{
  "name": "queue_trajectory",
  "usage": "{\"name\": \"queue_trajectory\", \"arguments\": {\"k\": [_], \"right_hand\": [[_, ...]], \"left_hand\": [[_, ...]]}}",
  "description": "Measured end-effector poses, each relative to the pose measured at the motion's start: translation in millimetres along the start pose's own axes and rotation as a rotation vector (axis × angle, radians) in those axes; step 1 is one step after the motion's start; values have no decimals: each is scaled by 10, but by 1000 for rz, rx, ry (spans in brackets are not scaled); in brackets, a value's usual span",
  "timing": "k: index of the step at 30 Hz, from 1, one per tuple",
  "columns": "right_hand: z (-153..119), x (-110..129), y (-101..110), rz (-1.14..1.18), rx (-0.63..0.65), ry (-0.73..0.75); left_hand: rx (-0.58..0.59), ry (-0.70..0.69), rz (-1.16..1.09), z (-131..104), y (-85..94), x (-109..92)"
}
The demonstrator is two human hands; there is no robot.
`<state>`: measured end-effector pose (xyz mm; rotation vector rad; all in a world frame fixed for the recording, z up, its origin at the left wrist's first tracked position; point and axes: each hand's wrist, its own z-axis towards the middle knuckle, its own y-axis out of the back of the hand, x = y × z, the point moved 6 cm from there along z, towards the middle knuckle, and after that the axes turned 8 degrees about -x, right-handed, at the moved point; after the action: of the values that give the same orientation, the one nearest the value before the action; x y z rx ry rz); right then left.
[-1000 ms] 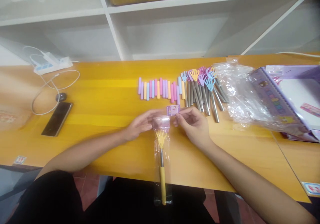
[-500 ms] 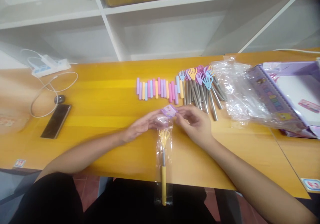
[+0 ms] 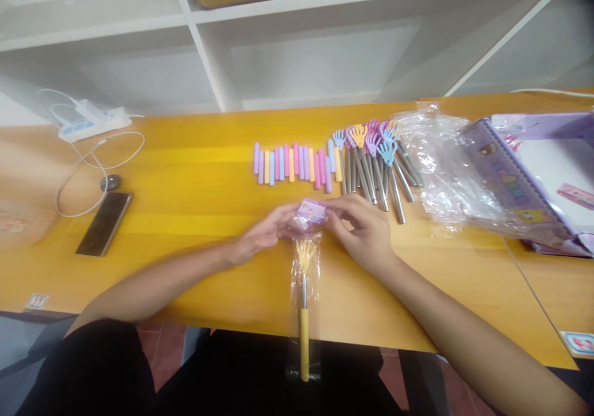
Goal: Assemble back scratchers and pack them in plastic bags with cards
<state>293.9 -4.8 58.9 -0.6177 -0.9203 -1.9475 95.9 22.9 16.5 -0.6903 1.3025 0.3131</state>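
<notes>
Between my hands is a clear plastic bag (image 3: 314,289) with a purple printed header card (image 3: 311,210) at its top end. Inside the bag lies a yellow back scratcher (image 3: 304,335), its hand-shaped head toward the card and its handle reaching past the table's front edge. My left hand (image 3: 266,233) grips the bag's top and the card from the left, fingertips partly behind it. My right hand (image 3: 364,227) pinches the card's right edge between thumb and fingers.
Pastel handle sleeves (image 3: 292,163) lie in a row. Beside them is a pile of back scratchers (image 3: 371,162), then clear bags (image 3: 445,174) and a purple display box (image 3: 524,187). At left are a phone (image 3: 104,224), a mouse (image 3: 111,183) and a power strip (image 3: 95,124).
The header card has tilted and folded a little over the bag's top between my fingers. Both hands stay nearly in place, and the back scratcher has barely moved.
</notes>
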Motion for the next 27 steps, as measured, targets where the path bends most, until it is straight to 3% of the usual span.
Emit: {"name": "queue_trajectory", "arguments": {"k": [17, 27], "right_hand": [[-45, 55, -59, -42, 120, 146], [-103, 39, -66, 13, 202, 111]], "left_hand": [[3, -20, 22, 15, -61, -86], [-15, -29, 40, -8, -50, -111]]}}
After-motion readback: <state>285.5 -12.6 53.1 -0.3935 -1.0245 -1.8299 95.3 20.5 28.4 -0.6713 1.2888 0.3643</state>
